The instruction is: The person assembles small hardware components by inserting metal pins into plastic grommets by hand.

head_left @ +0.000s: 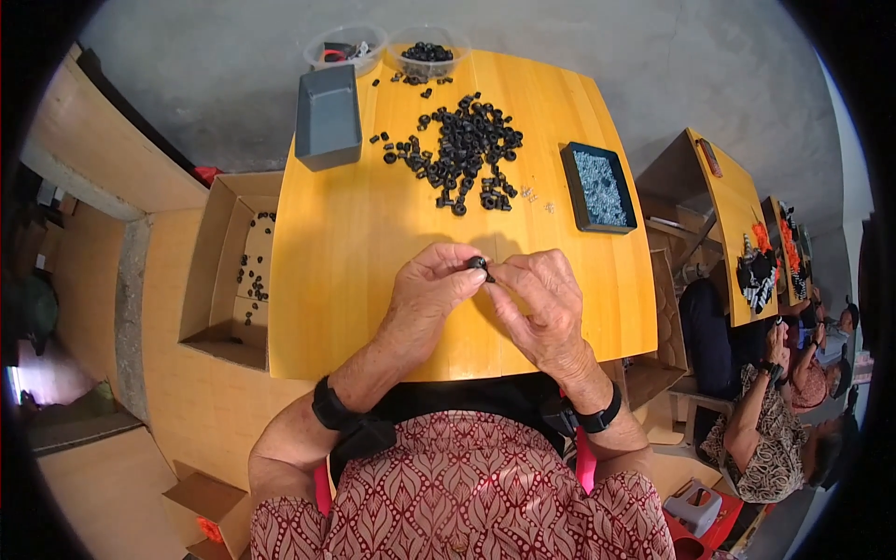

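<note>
Over the near half of the yellow wooden table (345,243), my two hands meet around a small round black plastic part (477,263). My left hand (431,287) pinches it between thumb and fingertips. From the other side, the fingers of my right hand (539,303) press together at the part's right edge; whatever lies between those fingertips is too small to make out. Beyond my hands spreads a loose pile of similar black parts (467,140). To the right of the pile, a black tray (576,207) holds many small silvery metal pieces.
A grey bin (327,147) stands at the far left, beside two clear plastic bowls (322,62) of parts. Left of the table, an open cardboard box (207,280) holds scattered black pieces. At right, other people sit by another table (737,201).
</note>
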Available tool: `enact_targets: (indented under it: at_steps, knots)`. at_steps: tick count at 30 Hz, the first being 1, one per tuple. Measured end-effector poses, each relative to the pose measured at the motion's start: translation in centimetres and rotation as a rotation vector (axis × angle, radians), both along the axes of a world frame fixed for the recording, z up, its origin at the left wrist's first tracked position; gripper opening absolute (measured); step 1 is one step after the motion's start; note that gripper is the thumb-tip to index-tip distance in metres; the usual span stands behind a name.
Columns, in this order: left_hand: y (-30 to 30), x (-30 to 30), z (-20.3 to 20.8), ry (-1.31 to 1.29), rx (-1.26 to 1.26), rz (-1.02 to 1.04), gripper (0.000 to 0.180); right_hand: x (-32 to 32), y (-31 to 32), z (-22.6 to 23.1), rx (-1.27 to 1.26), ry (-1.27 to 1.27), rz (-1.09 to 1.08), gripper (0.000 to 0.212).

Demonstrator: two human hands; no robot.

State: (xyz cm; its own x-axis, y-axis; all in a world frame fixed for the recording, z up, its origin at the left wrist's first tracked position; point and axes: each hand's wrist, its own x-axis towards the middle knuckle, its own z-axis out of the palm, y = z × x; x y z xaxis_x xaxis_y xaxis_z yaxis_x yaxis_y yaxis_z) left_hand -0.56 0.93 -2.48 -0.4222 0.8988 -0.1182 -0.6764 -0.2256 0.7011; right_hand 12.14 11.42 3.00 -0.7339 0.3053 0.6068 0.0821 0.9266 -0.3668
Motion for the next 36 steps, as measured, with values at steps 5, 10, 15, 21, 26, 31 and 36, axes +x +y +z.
enact_targets:
  at_steps: [5, 10, 15, 21, 26, 31, 36]
  knots:
    - [-0.1, 0.1, 0.3, 0.017, -0.002, -0.007, 0.02, 0.4, -0.2, 0.6, -0.055, -0.006, 0.008, 0.023]
    - [-0.3, 0.0, 0.8, -0.048, -0.007, -0.057, 0.019, 0.7, 0.5, 0.4, -0.312, -0.012, 0.013, 0.023]
    - [-0.4, 0.2, 0.9, -0.062, -0.031, -0.047, 0.022, 1.0, 0.4, 0.2, -0.301, 0.013, 0.036, 0.021]
    - [-0.3, 0.3, 0.5, -0.064, -0.03, -0.047, 0.022, 1.0, 0.3, -0.4, -0.11, -0.009, 0.027, 0.022]
    - [-0.3, 0.2, 0.2, -0.014, -0.022, -0.042, 0.022, 1.0, 0.2, -0.4, -0.17, -0.011, 0.026, 0.023]
    - [-0.3, 0.3, 0.4, -0.047, -0.052, -0.035, 0.021, 1.0, 0.3, -0.5, -0.2, -0.017, 0.041, 0.023]
    - [-0.3, 0.1, 0.3, -0.002, -0.03, -0.043, 0.021, 0.9, 0.2, -0.5, -0.197, 0.001, 0.039, 0.024]
